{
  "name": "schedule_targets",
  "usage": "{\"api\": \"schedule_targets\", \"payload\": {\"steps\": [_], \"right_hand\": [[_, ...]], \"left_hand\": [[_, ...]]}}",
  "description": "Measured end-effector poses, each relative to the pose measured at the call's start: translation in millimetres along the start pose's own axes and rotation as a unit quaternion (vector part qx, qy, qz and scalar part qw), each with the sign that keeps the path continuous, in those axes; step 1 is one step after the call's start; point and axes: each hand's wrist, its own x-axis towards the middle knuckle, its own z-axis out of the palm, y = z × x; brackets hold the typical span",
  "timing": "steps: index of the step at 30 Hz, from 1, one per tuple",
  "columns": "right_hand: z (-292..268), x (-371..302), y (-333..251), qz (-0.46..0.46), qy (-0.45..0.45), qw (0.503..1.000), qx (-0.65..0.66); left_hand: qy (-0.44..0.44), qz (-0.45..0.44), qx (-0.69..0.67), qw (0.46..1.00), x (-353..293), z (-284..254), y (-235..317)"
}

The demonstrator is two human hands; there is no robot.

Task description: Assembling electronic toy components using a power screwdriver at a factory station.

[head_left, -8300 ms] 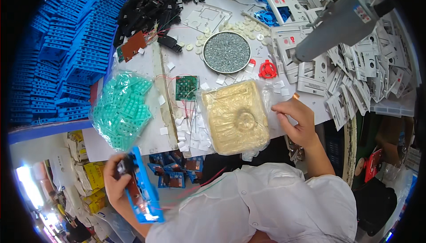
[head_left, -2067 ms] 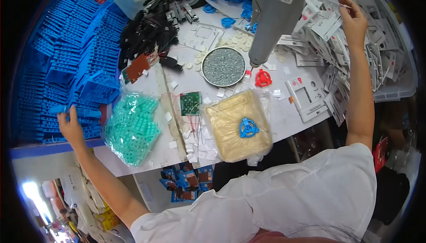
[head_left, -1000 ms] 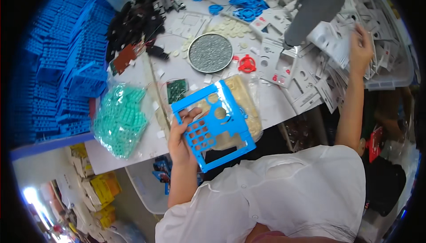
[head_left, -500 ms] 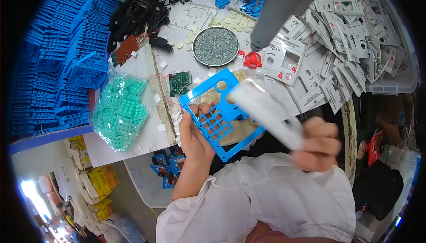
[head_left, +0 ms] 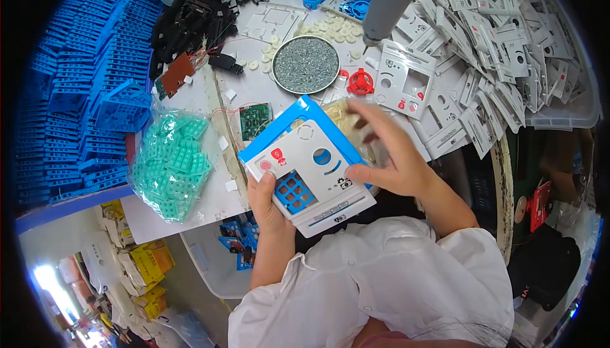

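Observation:
My left hand grips the lower left side of a blue plastic housing, with the thumb on the front. Over the housing lies a white printed faceplate, set askew so that blue shows along its upper edges. Through its square window the blue grid is visible. At the right side is my right hand, fingers spread and slightly blurred; its thumb touches the faceplate's edge. A green circuit board with thin red wires lies just beyond the housing.
A round dish of small screws stands beyond, beside a hanging grey tool and a red ring piece. White faceplates heap up at right. Blue housings and a bag of green keypads fill the left.
My right hand has brought the white faceplate from the right onto the blue housing, and its fingers have spread off it. The housing has shifted slightly left in my left hand.

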Motion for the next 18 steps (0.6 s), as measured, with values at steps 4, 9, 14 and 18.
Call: {"api": "schedule_targets", "payload": {"steps": [4, 9, 14, 18], "right_hand": [[10, -6, -6, 0.19, -0.059, 0.949, 0.243], [16, -10, -11, 0.118, -0.055, 0.984, 0.122], [20, -18, -15, 0.045, -0.059, 0.995, 0.064], [24, -22, -12, -0.039, -0.05, 0.998, -0.011]], "left_hand": [[0.009, -0.007, 0.02, 1.0, 2, 0, -2], [0.045, 0.016, 0.069, 0.996, -3, -3, -8], [0.07, -0.003, 0.055, 0.996, -8, -5, -13], [0.017, -0.021, 0.059, 0.998, -11, -14, -8]]}}
